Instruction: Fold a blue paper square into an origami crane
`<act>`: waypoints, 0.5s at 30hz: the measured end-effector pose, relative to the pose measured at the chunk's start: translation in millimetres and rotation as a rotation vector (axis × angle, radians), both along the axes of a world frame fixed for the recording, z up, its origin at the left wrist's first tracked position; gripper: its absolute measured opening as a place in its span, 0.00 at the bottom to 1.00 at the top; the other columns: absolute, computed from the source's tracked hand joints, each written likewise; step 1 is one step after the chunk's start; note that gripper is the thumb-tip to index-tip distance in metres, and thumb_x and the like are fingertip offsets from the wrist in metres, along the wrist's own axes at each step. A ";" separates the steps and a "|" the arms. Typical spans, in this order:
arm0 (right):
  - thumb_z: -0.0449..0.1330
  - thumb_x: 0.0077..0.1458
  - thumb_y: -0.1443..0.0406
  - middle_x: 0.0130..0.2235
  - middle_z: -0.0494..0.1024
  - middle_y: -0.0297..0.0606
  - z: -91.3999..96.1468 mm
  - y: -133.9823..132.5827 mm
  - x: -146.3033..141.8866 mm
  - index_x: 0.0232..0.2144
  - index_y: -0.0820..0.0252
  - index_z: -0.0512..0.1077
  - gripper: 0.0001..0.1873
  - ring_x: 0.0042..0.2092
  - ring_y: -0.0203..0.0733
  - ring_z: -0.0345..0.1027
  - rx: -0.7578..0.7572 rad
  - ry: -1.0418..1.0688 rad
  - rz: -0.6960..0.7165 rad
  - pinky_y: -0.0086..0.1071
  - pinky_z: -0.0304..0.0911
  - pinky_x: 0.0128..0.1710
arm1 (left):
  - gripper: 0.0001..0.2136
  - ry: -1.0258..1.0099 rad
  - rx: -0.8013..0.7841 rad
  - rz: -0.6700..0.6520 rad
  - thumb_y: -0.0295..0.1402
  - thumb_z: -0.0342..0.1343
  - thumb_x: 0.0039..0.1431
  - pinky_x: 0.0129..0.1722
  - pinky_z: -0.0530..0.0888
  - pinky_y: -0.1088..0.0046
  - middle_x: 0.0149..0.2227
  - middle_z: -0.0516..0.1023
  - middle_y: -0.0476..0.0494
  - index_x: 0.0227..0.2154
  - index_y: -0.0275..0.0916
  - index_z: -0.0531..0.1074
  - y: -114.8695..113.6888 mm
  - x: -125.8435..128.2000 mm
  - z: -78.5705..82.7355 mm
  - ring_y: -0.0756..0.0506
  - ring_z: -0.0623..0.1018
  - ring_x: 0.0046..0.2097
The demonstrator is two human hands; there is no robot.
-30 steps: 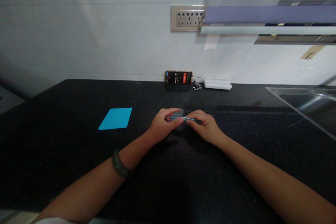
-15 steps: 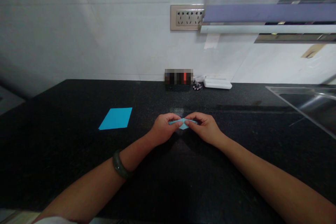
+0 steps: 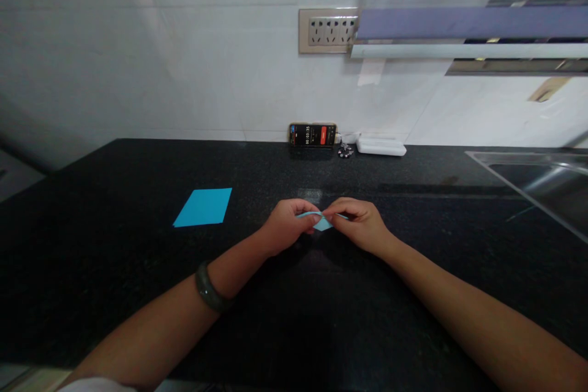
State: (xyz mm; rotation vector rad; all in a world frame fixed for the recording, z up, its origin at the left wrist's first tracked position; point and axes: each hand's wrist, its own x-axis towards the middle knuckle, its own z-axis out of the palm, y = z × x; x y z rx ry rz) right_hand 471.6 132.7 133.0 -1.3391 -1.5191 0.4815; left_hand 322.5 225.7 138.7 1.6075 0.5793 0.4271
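Head view: both hands meet low over the black desk [image 3: 138, 269], straight in front of the phone [image 3: 313, 135] that leans on the wall. The left hand [image 3: 287, 226] and right hand [image 3: 361, 223] are each closed in a fingertip pinch on one small paper [image 3: 321, 220] held between them. A crease seems to be in work. Sharpening it would call for the thumbs to press along the edge while the other fingers keep the layers aligned. The paper is light blue and thin, folded to a narrow strip with a small triangular point hanging below. A flat blue sheet [image 3: 203, 207] lies left of the phone, nearer the person. A sink [image 3: 542, 180] sits far to the phone's right.
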 end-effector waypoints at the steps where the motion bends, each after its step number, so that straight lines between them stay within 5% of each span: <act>1: 0.54 0.47 0.68 0.29 0.74 0.35 0.2 -0.2 0.7 0.28 0.55 0.73 0.08 0.31 0.36 0.67 0.016 -0.012 0.014 0.31 0.62 0.31 | 0.08 -0.013 -0.044 -0.004 0.32 0.56 0.45 0.27 0.69 0.77 0.26 0.71 0.47 0.28 0.32 0.69 0.1 0.1 -0.3 0.53 0.70 0.26; 9: 0.54 0.47 0.70 0.30 0.74 0.35 -3.4 0.4 1.3 0.29 0.55 0.73 0.09 0.32 0.36 0.68 0.077 -0.043 0.016 0.32 0.63 0.32 | 0.10 -0.042 -0.234 -0.073 0.32 0.58 0.44 0.29 0.70 0.76 0.28 0.73 0.45 0.29 0.32 0.69 2.9 -1.3 -1.0 0.52 0.72 0.28; 15: 0.54 0.47 0.69 0.30 0.74 0.36 -3.6 0.9 1.8 0.29 0.57 0.72 0.08 0.32 0.36 0.67 0.126 -0.092 0.023 0.31 0.63 0.33 | 0.13 -0.010 -0.110 -0.032 0.38 0.57 0.43 0.29 0.70 0.75 0.28 0.73 0.45 0.29 0.31 0.70 3.7 0.3 -0.1 0.51 0.72 0.29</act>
